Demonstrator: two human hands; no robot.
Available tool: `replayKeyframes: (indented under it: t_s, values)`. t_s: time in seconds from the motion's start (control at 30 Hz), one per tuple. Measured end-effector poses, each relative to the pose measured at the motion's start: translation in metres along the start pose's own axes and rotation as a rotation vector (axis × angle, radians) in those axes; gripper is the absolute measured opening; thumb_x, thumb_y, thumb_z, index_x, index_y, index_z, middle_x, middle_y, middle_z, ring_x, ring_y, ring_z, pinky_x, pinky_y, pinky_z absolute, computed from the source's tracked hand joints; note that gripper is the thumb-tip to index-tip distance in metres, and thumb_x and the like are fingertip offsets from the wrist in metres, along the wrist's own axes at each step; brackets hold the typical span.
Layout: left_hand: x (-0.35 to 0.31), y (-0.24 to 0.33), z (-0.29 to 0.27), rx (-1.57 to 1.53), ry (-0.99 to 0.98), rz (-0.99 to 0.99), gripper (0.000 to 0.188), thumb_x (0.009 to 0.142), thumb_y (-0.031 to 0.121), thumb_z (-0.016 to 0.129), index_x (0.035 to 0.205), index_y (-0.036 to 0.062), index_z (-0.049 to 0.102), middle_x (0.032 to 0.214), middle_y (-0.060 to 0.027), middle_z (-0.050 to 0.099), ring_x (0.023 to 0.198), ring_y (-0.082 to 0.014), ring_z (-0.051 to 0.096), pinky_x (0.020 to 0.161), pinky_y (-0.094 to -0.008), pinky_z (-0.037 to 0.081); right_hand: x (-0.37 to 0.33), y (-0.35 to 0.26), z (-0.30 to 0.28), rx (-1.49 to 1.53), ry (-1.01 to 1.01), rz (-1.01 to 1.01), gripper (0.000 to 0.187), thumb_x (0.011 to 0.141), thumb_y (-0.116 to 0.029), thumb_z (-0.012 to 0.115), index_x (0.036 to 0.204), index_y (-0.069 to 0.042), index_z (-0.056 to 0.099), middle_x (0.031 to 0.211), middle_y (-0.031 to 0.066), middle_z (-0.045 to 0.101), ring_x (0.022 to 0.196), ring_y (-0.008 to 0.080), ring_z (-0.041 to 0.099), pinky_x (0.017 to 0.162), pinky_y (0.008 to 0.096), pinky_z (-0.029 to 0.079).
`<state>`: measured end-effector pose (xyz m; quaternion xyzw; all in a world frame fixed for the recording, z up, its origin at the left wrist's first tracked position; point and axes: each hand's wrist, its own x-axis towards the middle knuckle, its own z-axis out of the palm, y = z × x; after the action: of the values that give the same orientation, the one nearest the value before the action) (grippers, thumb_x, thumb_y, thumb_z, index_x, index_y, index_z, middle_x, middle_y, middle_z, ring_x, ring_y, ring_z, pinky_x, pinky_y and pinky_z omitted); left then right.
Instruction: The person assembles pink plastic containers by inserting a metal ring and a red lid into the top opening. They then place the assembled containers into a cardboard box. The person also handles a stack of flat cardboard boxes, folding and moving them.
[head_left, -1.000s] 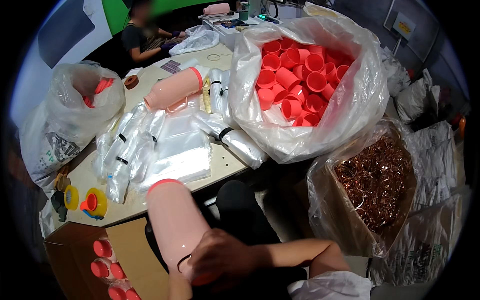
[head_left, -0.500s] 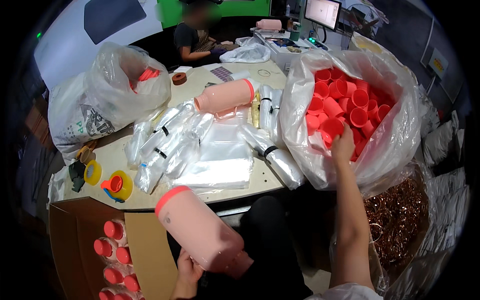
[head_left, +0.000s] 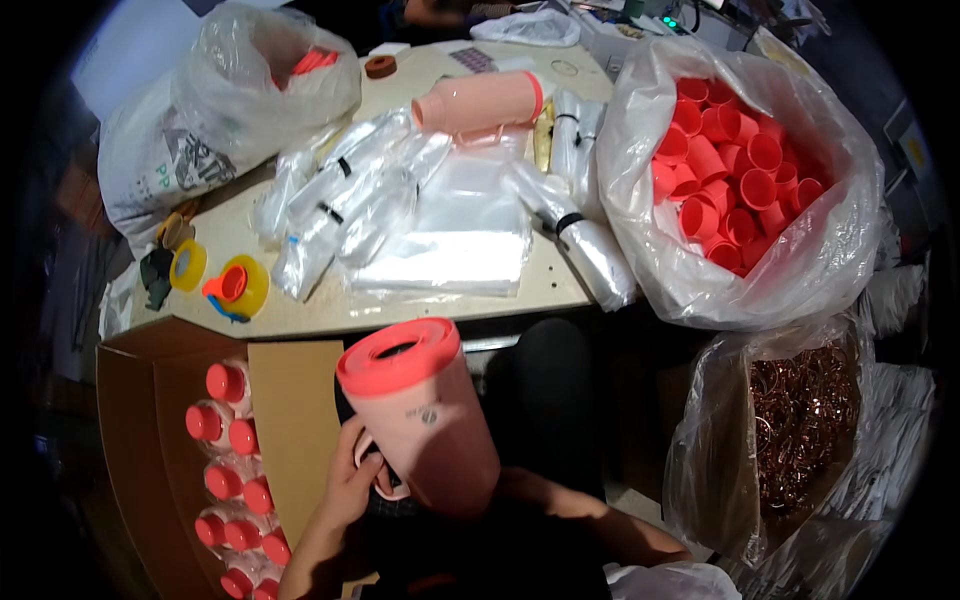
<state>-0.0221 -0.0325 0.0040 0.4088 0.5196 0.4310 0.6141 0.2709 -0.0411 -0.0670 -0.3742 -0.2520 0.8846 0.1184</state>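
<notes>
A pink thermos jug (head_left: 440,430) is tilted over my lap, its coral ring end with a dark round opening facing up and away from me. My left hand (head_left: 358,470) is closed around the jug's handle. At the jug's lower end is my right hand (head_left: 522,488); its fingers are hidden behind the jug, and whether a cup is in them cannot be seen. Coral-red cups (head_left: 720,165) fill a large clear plastic bag (head_left: 640,255) at the right of the table. Another pink jug (head_left: 485,108) lies on its side on the table.
Clear plastic sleeves (head_left: 440,260) and tied bundles cover the table's middle. Yellow tape rolls (head_left: 257,290) sit at its left edge. An open cardboard box (head_left: 145,420) holds several red-capped jugs. At right stands a lined box of copper-coloured rings (head_left: 800,420). A person sits beyond the table.
My right hand has come from the bag of cups to the jug's lower end. The jug has turned more upright, with its handle now showing in my left hand. The view has tilted down.
</notes>
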Motion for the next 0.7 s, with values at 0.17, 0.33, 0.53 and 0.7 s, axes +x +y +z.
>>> replayKeyframes:
  t_s: [0.17,0.33,0.53,0.7]
  values:
    - [0.007,0.027,0.018,0.627,-0.148,0.391,0.042,0.097,0.004,0.051,0.139,0.0011,0.052,0.12,-0.0176,0.066,0.096,-0.0259,0.07,0.082,-0.0355,0.055,-0.007,0.028,-0.024,-0.298,-0.113,-0.109,0.036,0.098,-0.011,0.054,0.133,-0.002,0.058,0.116,0.0125,0.068,0.1,0.0204,0.067,0.086,0.0318,0.056]
    - [0.007,-0.022,0.044,0.339,-0.076,0.503,0.038,0.102,0.023,0.054,0.131,-0.0015,0.057,0.132,-0.0244,0.062,0.119,-0.0337,0.064,0.098,-0.0401,0.051,-0.023,0.015,-0.025,-0.229,-0.149,-0.023,0.039,0.1,-0.017,0.055,0.135,-0.001,0.056,0.122,0.0133,0.066,0.108,0.0216,0.064,0.094,0.0344,0.051]
    - [0.009,0.004,0.033,0.551,-0.191,0.299,0.042,0.092,0.011,0.066,0.132,0.0006,0.058,0.134,-0.0241,0.061,0.116,-0.0395,0.065,0.095,-0.0422,0.054,-0.027,-0.005,-0.042,0.068,0.145,0.029,0.045,0.101,-0.025,0.056,0.138,0.0,0.053,0.129,0.0143,0.063,0.117,0.023,0.06,0.104,0.0375,0.046]
    - [0.016,0.007,0.059,0.66,-0.373,0.308,0.052,0.082,0.007,0.074,0.131,0.0047,0.059,0.139,-0.0221,0.058,0.119,-0.0372,0.064,0.094,-0.0403,0.055,-0.07,-0.115,-0.038,0.558,0.096,-0.559,0.051,0.102,-0.03,0.057,0.144,-0.001,0.05,0.133,0.0124,0.061,0.125,0.0211,0.056,0.111,0.0359,0.041]
